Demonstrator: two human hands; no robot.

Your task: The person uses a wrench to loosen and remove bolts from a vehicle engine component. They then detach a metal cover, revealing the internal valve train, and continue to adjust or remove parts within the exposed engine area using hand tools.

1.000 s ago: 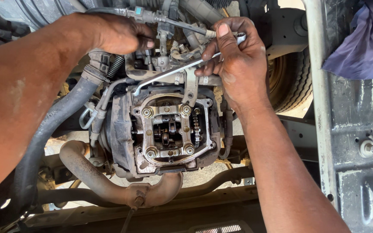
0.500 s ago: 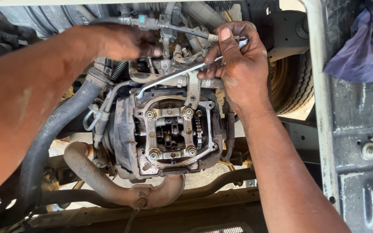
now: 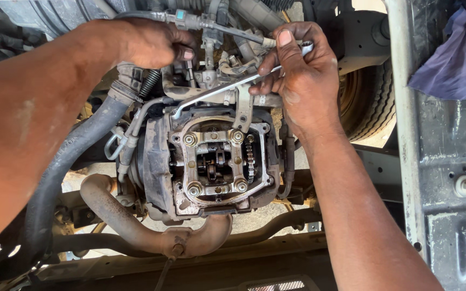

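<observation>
Moved since before: both hands sit a little higher and closer together than half a second ago, and the wrench handle has swung up a bit at the right hand's end.
Right hand: right hand [image 3: 303,81] has its fingers curled tight round the top end of the wrench, thumb pointing up.
Left hand: left hand [image 3: 152,43] is closed in a fist up by the hoses and small metal parts above the engine. I cannot tell just what the fingers pinch, because they are tucked under.
Wrench: long silver wrench [image 3: 227,89] lies slanted across the top of the engine. Its low end rests near the top left edge of the open engine top.
Open engine top: engine head [image 3: 219,161] has its cover off. You can see four round nuts at the corners, the little rocking parts in the middle, and a chain on the right side.
Pipe: rusty bent exhaust pipe [image 3: 136,226] is joined on under the engine.
Other things: thick black hose [image 3: 60,178] runs down the left, a tyre [image 3: 370,102] sits behind the right wrist, and a blue cloth [image 3: 454,59] hangs at the top right.
Done: cover looks already off, so the inside shows.
Left to do: four nuts are on, pipe and hoses are on, so I think lots of work is left.
</observation>
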